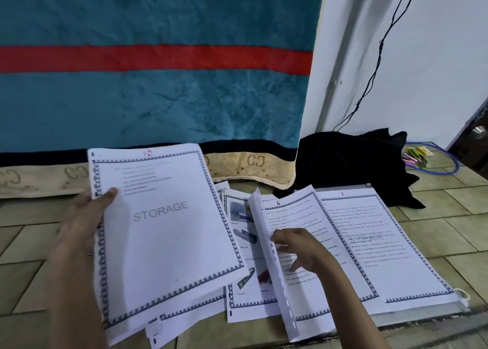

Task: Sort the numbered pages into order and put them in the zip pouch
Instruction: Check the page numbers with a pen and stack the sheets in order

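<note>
Matt paper pages [169, 232], plush blanket [158, 97]

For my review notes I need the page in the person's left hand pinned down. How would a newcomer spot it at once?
Start at the big teal blanket with the red stripe hanging behind the tiled floor. Just below its hem, the left hand holds up one sheet, page 10, by its left edge. Unlike page 6 and page 1 to its right, it is mostly blank, with a pink "10" on top.
</note>
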Tool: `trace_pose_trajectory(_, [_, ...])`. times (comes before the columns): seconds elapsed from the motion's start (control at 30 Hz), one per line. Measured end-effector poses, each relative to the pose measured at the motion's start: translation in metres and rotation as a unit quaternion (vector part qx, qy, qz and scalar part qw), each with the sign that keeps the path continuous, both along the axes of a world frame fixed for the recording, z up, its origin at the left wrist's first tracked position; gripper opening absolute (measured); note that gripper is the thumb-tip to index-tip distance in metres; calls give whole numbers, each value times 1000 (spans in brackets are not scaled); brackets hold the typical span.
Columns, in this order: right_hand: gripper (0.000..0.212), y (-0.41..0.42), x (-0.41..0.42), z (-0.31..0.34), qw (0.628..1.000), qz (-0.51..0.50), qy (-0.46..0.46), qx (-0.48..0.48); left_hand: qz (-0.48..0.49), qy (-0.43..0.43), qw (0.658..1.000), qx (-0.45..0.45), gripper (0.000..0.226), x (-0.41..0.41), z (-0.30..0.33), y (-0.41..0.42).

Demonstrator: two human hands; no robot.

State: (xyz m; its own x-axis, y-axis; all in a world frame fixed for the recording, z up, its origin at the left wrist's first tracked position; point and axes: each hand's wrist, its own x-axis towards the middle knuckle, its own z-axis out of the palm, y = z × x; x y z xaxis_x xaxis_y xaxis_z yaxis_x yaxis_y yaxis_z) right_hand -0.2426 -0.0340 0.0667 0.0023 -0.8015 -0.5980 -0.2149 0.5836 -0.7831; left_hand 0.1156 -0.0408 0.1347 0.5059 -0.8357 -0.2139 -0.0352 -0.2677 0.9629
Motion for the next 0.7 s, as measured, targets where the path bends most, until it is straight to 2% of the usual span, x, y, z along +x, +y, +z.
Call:
trace_pose_trajectory(0.1, [25,-2,-2,-1,1000,-3,-2,0,-30,-34,999,17,27,-20,-24,-7])
trace_pose_trajectory(0.23, [34,0,-3,0,1000,4,-16,3,-82,-70,993,52,22,-42,-59,-10])
trace_pose_trajectory(0.33, [32,2,-5,1,999,5,-35,2,-108,-102,986,77,28,-56,-72,-7])
trace_pose_trajectory(0.43, [23,1,-9,0,999,1,-54,-4,-89,-125,983,98,36,-74,-70,-6])
trace_pose_trajectory(0.5, [13,1,-11,-1,998,-3,-63,-8,-89,-117,984,96,39,-86,-69,-5])
trace_pose_trajectory(0.63, [14,2,-7,0,998,8,-66,-2,-135,-28,986,88,29,-106,-79,-4])
trace_pose_trajectory(0.7, [22,7,-4,5,999,37,-35,-5,-149,28,982,108,38,-120,-82,-2])
